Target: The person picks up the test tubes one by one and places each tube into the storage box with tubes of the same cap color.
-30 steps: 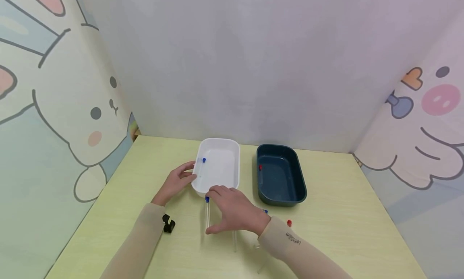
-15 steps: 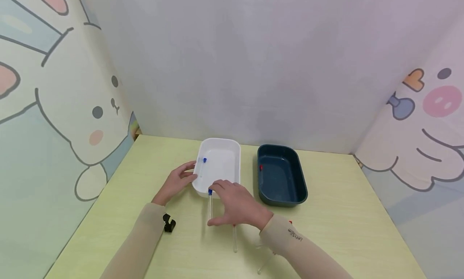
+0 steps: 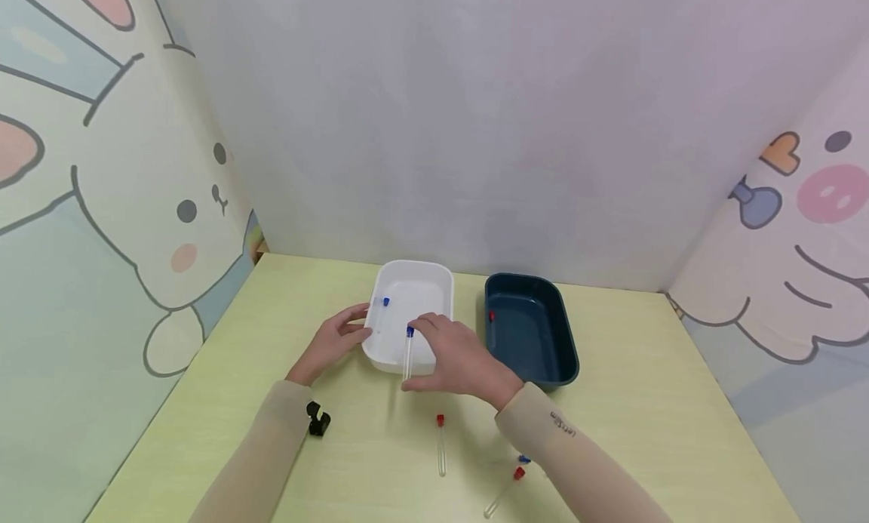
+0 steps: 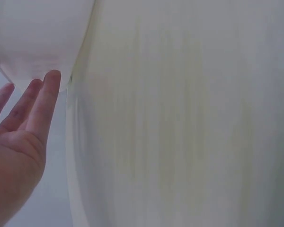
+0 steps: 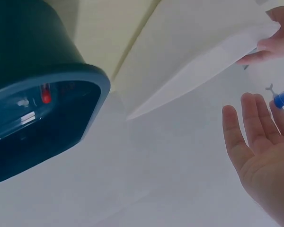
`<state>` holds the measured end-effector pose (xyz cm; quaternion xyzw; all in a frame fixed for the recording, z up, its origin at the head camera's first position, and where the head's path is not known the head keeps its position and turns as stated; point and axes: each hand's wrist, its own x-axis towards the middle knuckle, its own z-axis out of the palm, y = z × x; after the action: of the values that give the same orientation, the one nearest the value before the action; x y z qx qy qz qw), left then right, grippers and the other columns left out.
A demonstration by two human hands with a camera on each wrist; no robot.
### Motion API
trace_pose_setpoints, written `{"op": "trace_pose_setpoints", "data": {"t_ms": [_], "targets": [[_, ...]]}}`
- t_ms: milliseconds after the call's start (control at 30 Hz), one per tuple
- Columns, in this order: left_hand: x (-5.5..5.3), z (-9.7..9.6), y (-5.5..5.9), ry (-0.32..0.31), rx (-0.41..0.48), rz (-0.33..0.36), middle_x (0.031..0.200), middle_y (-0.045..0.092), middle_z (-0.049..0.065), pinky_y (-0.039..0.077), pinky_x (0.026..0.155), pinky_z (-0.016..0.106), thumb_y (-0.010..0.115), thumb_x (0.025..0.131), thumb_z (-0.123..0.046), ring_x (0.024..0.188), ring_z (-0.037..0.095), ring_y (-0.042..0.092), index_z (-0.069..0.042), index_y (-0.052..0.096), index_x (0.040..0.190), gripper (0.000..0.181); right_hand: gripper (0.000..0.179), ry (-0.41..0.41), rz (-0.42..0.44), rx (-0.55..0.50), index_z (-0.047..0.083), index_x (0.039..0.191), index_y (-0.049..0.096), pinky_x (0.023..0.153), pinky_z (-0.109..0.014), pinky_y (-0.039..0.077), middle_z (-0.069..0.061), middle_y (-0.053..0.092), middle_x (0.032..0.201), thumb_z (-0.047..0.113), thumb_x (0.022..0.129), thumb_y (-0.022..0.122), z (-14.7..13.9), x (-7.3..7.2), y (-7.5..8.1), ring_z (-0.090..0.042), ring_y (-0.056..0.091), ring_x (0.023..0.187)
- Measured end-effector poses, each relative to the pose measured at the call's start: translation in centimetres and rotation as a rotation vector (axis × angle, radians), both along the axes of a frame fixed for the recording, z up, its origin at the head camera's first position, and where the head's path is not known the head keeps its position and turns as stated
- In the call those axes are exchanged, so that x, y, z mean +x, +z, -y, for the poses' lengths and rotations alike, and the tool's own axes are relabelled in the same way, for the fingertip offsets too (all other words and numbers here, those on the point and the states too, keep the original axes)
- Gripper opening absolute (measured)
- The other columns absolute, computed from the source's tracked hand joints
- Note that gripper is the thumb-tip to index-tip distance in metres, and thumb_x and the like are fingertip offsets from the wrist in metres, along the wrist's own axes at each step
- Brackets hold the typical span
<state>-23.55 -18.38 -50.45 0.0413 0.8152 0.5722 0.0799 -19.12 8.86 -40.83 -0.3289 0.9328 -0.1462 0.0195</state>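
Note:
My right hand [image 3: 458, 357] pinches a clear test tube [image 3: 408, 357] with a blue cap, its fingertips by the cap and its thumb near the lower end. The tube is upright over the near edge of the white plastic basin [image 3: 421, 293]. At the basin's left side, my left hand [image 3: 333, 343] touches the rim and outer wall; straight fingers [image 4: 45, 106] show against it in the left wrist view. Inside the basin lies another blue-capped tube [image 3: 386, 302]. The blue cap [image 5: 281, 99] also shows by the right fingertips in the right wrist view.
A dark teal basin [image 3: 532, 334] holding a red-capped tube [image 3: 492, 316] stands to the right. Two red-capped tubes [image 3: 441, 447] and a partly hidden blue-capped one [image 3: 524, 459] lie on the table [image 3: 380, 485]. A small black clip-like object [image 3: 317, 419] is beside the left forearm.
My right hand has lifted the blue-capped tube and carried it forward and slightly right over the white basin's edge. The left hand has stayed at the basin.

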Motion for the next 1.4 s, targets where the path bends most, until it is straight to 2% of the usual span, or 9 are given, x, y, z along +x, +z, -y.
{"op": "trace_pose_setpoints", "data": {"t_ms": [433, 767, 1033, 1300, 1400], "targets": [[0.2, 0.1, 0.1, -0.009, 0.002, -0.027, 0.157, 0.048, 0.021, 0.057, 0.106, 0.047, 0.066, 0.102, -0.022, 0.134, 0.041, 0.059, -0.012, 0.044, 0.156, 0.059, 0.093, -0.093, 0.030, -0.032, 0.016, 0.148, 0.050, 0.107, -0.045, 0.055, -0.004, 0.057, 0.146, 0.064, 0.076, 0.084, -0.5, -2.1, 1.1, -0.023, 0.058, 0.125], [0.1, 0.0, 0.1, 0.003, -0.007, 0.006, 0.157, 0.050, 0.017, 0.056, 0.107, 0.048, 0.067, 0.101, -0.022, 0.135, 0.039, 0.060, -0.016, 0.045, 0.156, 0.060, 0.094, -0.145, 0.032, -0.022, 0.017, 0.149, 0.050, 0.108, -0.046, 0.055, -0.004, 0.055, 0.149, 0.064, 0.076, 0.083, -0.9, -3.5, 1.5, -0.025, 0.057, 0.126], [0.1, -0.1, 0.2, 0.005, -0.006, 0.010, 0.156, 0.050, 0.017, 0.056, 0.107, 0.048, 0.067, 0.101, -0.022, 0.133, 0.038, 0.061, -0.016, 0.045, 0.156, 0.060, 0.094, -0.162, 0.003, 0.004, 0.014, 0.148, 0.051, 0.115, -0.050, 0.048, -0.006, 0.055, 0.150, 0.065, 0.076, 0.082, -1.0, -5.0, 1.4, -0.026, 0.055, 0.131], [0.1, -0.1, 0.2, 0.004, -0.015, 0.007, 0.156, 0.051, 0.017, 0.057, 0.106, 0.048, 0.068, 0.100, -0.024, 0.133, 0.038, 0.061, -0.017, 0.045, 0.156, 0.060, 0.095, -0.192, 0.038, 0.002, 0.014, 0.150, 0.049, 0.121, -0.052, 0.042, -0.006, 0.052, 0.153, 0.065, 0.077, 0.082, -0.8, -6.8, 0.7, -0.027, 0.051, 0.137], [0.1, -0.1, 0.1, 0.007, -0.018, 0.002, 0.155, 0.051, 0.017, 0.057, 0.106, 0.048, 0.068, 0.100, -0.024, 0.133, 0.038, 0.061, -0.017, 0.045, 0.156, 0.060, 0.095, -0.202, 0.048, -0.003, 0.015, 0.151, 0.048, 0.120, -0.054, 0.044, -0.007, 0.051, 0.155, 0.064, 0.077, 0.082, -0.6, -7.3, 0.3, -0.028, 0.051, 0.138]]}}
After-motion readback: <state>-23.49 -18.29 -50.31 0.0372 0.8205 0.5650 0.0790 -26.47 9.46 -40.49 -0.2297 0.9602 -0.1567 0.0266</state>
